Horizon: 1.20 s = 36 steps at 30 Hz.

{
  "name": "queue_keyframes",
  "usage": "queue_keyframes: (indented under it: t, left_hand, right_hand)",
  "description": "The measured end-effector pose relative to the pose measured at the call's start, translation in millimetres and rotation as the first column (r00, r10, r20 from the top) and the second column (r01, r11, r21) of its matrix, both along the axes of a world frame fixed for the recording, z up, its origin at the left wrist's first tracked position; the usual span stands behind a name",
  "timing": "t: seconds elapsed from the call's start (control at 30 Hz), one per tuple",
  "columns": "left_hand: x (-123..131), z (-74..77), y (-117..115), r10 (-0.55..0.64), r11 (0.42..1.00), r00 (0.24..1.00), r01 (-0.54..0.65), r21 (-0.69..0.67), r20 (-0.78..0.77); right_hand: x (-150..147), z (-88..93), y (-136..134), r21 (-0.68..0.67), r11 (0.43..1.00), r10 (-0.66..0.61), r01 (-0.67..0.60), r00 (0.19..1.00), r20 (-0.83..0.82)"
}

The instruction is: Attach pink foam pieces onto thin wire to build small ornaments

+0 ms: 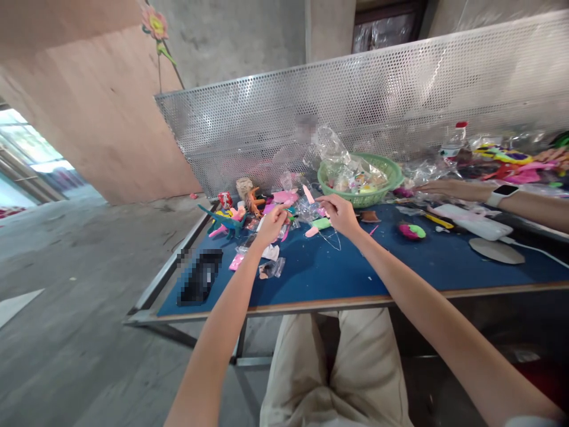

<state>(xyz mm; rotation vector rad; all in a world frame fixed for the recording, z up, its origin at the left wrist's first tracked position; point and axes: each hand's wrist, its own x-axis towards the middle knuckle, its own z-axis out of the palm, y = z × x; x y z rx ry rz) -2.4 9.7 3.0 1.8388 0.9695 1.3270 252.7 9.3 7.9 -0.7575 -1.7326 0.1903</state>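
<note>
My left hand point(272, 225) is over the pile on the blue table, its fingers pinched together. A small teal-green bit shows beside its fingertips; I cannot make out whether it is held. To the right, my right hand point(341, 214) also has its fingers closed, and what they hold, if anything, is too small to name. A pale pink strip of clay point(308, 194) stands just left of its fingertips. Below lies a green and pink clay piece point(319, 226) with a thin wire loop near it. Clear plastic wrappers point(306, 210) lie between my hands.
A green basket point(398, 178) of bagged pieces stands behind my right hand. Left are a teal dinosaur-like clay figure point(227, 223) and a dark pixelated object point(200, 277). At right, another person's forearm with a watch point(502, 194) reaches in. A perforated metal screen point(267, 112) borders the back.
</note>
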Motion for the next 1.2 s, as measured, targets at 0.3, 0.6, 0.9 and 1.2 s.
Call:
queue_keyframes:
  t: [0.3,0.6,0.9,1.2]
  left_hand:
    - [12.7,12.3,-21.9,-0.062,0.996,0.997,0.065,-0.056,0.052]
    - [29.2,4.9,-32.4,-0.336,0.868,0.921,0.384,-0.314,0.195]
    - [22.1,8.1,-21.6,-0.128,0.937,0.947,0.213,-0.278,0.294]
    - [17.4,3.7,-15.4,-0.080,0.966,0.970,0.133,-0.223,0.231]
  right_hand:
    - [0.3,-3.5,-3.0,-0.096,0.987,0.127,-0.125,0.992,0.010]
    - [-33.2,-10.8,-14.4,0.142,0.981,0.080,-0.133,0.941,0.330]
    - [0.1,7.6,-11.6,0.130,0.991,-0.006,-0.042,0.936,0.351]
    - [32.9,-1.5,20.3,-0.040,0.995,-0.054,0.089,0.847,0.529]
